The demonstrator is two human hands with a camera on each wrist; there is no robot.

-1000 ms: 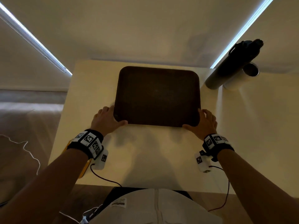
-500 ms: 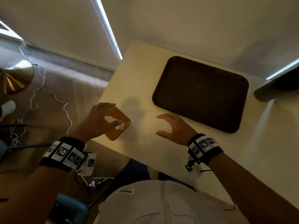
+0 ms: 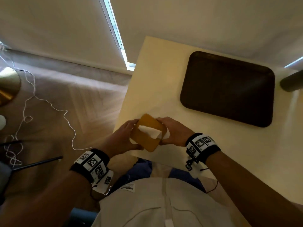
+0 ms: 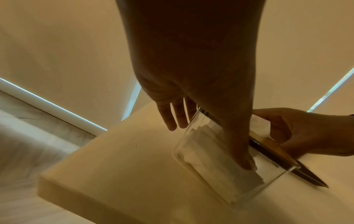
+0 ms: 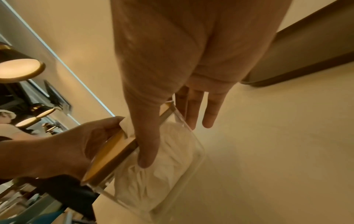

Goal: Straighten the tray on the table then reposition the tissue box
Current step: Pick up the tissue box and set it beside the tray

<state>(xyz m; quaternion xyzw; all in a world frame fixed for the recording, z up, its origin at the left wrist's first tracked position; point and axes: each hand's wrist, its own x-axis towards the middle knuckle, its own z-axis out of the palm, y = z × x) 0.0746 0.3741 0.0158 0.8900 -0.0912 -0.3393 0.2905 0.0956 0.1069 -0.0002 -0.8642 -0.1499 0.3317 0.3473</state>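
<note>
The tissue box [image 3: 148,132] is clear plastic with a yellow-brown lid and a white tissue poking out. It is at the table's [image 3: 157,76] near left corner. My left hand [image 3: 123,136] grips its left side and my right hand [image 3: 173,131] grips its right side. In the left wrist view my thumb [image 4: 239,144] lies down the box's clear wall [image 4: 206,171]. In the right wrist view my thumb [image 5: 147,144] presses the box [image 5: 168,166] below the lid. The dark brown tray [image 3: 227,88] lies flat farther back on the right, with no hand on it.
A dark cylinder [image 3: 291,81] stands right of the tray at the frame's edge. The table's left edge runs just beside the box. On the wood floor to the left lie a white cable [image 3: 49,104], a gold lamp base [image 3: 8,86] and black chair legs [image 3: 37,163].
Both hands left the tray's near corners. The left reached the tissue box first, the right followed, and now both grip it. My view has swung left.
</note>
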